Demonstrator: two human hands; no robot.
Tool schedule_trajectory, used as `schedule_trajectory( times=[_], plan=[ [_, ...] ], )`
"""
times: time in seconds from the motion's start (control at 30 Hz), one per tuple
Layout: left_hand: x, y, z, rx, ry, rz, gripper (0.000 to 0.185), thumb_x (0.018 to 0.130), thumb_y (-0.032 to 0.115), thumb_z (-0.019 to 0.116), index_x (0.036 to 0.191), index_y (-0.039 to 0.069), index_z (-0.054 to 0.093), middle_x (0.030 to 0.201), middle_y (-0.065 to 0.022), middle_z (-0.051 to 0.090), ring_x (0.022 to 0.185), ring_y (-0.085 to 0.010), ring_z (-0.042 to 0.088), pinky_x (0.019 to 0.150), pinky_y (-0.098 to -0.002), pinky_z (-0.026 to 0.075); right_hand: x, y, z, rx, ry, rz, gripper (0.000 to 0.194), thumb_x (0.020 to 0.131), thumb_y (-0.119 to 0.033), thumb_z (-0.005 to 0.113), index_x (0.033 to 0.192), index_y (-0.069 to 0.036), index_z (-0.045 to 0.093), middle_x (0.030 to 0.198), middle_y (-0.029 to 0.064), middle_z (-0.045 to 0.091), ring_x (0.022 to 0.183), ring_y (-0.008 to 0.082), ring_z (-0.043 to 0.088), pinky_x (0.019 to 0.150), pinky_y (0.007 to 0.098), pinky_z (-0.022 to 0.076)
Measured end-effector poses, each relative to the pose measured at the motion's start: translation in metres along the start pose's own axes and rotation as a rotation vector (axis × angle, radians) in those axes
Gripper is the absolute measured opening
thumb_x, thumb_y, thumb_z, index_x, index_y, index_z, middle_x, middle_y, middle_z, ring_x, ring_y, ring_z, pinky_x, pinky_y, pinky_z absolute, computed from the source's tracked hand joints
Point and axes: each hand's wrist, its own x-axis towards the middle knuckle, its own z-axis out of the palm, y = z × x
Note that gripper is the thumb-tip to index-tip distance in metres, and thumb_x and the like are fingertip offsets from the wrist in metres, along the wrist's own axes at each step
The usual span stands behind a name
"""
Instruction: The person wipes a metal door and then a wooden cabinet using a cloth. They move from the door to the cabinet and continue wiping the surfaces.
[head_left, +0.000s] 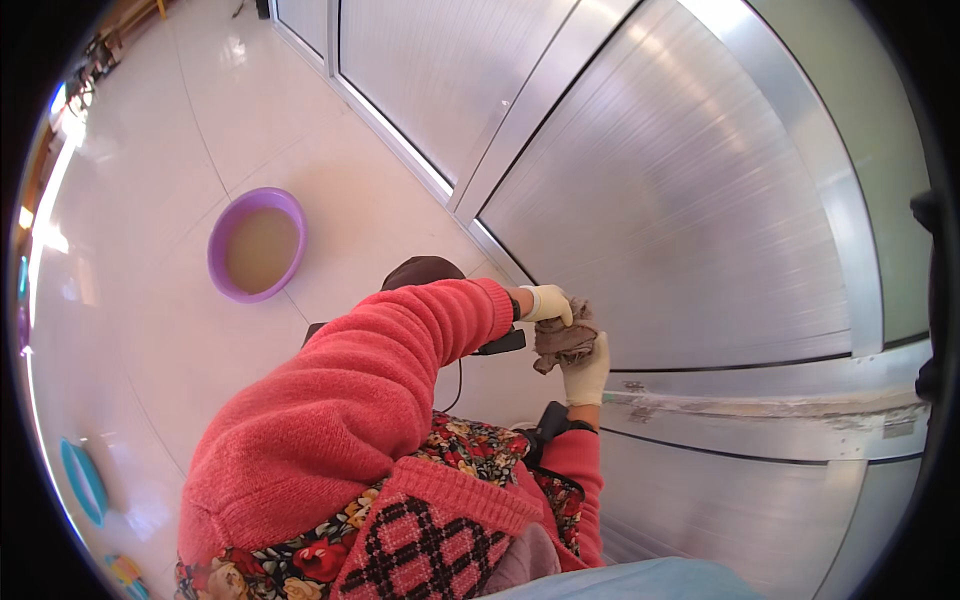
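Observation:
A crumpled grey-brown cloth is bunched between my two hands, close to a ribbed metal panel. My left hand, in a cream glove, grips its upper edge. From below, my right hand, also gloved, holds the cloth's lower right side; the cloth hides some of its fingers. Pink knitted sleeves cover both arms, and dark straps circle the wrists.
A purple basin of murky water stands on the pale tiled floor. Metal-framed panels rise at the right, with a worn, stained frame joint. A turquoise basin lies at the lower left.

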Motion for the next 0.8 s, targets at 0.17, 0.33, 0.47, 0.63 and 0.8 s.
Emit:
schedule_trajectory(
  times=[0.17,0.33,0.47,0.63,0.8],
  plan=[
    [-0.006,0.004,0.003,-0.569,-0.042,0.092,0.04,0.083,0.011,0.073,0.121,0.0,0.071,0.11,-0.0072,0.074,0.1,-0.0171,0.067,0.09,-0.0331,0.053,-0.008,-0.014,-0.016,0.075,-0.068,0.079,0.056,0.104,-0.049,0.053,0.143,-0.008,0.054,0.14,0.0083,0.059,0.126,0.0223,0.055,0.1,0.0391,0.0472],
    [-0.006,-0.002,-0.002,-0.518,0.15,0.21,0.028,0.085,0.009,0.069,0.111,-0.001,0.071,0.101,-0.0051,0.073,0.09,-0.0146,0.065,0.081,-0.0298,0.054,-0.004,-0.034,0.017,-0.319,0.041,-0.076,0.042,0.098,-0.029,0.067,0.124,0.004,0.066,0.107,0.011,0.071,0.091,0.0178,0.068,0.076,0.0266,0.0542],
    [-0.013,-0.014,-0.002,-0.428,0.372,0.25,0.035,0.088,0.015,0.069,0.119,-0.002,0.068,0.107,-0.0099,0.072,0.096,-0.0164,0.067,0.083,-0.0299,0.054,0.017,-0.021,0.034,-0.24,0.229,-0.3,0.043,0.093,-0.027,0.074,0.116,0.009,0.068,0.109,0.0135,0.071,0.094,0.0201,0.068,0.084,0.0324,0.0556],
    [-0.032,-0.003,-0.001,-0.439,0.454,0.054,0.077,0.094,0.04,0.07,0.156,0.007,0.04,0.133,-0.0174,0.064,0.118,-0.0244,0.063,0.097,-0.0382,0.049,0.035,-0.01,0.023,-0.493,0.538,-0.46,0.042,0.09,-0.032,0.079,0.104,0.007,0.07,0.1,0.0124,0.072,0.089,0.021,0.068,0.083,0.0336,0.055],
    [-0.051,0.034,0.021,-0.599,-0.031,0.013,0.106,0.092,0.056,0.071,0.168,0.025,0.003,0.128,-0.0143,0.061,0.107,-0.0254,0.063,0.094,-0.0428,0.047,0.018,-0.015,0.029,-0.396,0.328,-0.437,0.037,0.091,-0.032,0.078,0.099,0.003,0.069,0.088,0.0068,0.068,0.076,0.0166,0.065,0.065,0.0299,0.0527]
  ],
)
